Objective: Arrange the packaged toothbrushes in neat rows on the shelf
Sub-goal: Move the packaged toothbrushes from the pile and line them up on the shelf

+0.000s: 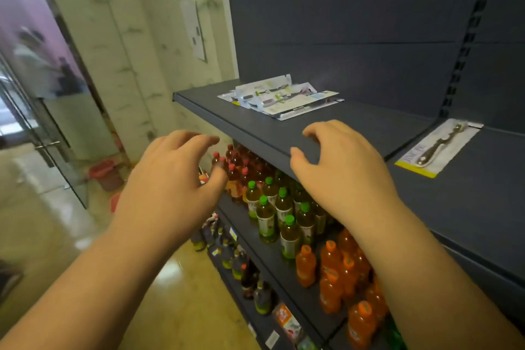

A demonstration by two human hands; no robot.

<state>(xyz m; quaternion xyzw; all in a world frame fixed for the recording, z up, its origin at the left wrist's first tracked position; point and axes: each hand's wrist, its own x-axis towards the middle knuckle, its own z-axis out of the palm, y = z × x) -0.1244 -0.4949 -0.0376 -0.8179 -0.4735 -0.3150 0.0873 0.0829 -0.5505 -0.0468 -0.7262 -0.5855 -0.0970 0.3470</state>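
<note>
Lying in a loose overlapping pile, the packaged toothbrushes (279, 96) sit toward the back left of the grey shelf (355, 133), long axes roughly parallel to its front edge. Bare shelf surrounds the pile. Left hand (176, 176) and right hand (341, 162) hover near that edge, fingers loosely curled, holding nothing.

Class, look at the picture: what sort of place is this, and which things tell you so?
Most likely a small shop. Dark metal shelf units hold rows of drink bottles below, and packaged toothbrushes lie in a loose pile on the upper shelf, as goods for sale.
</note>
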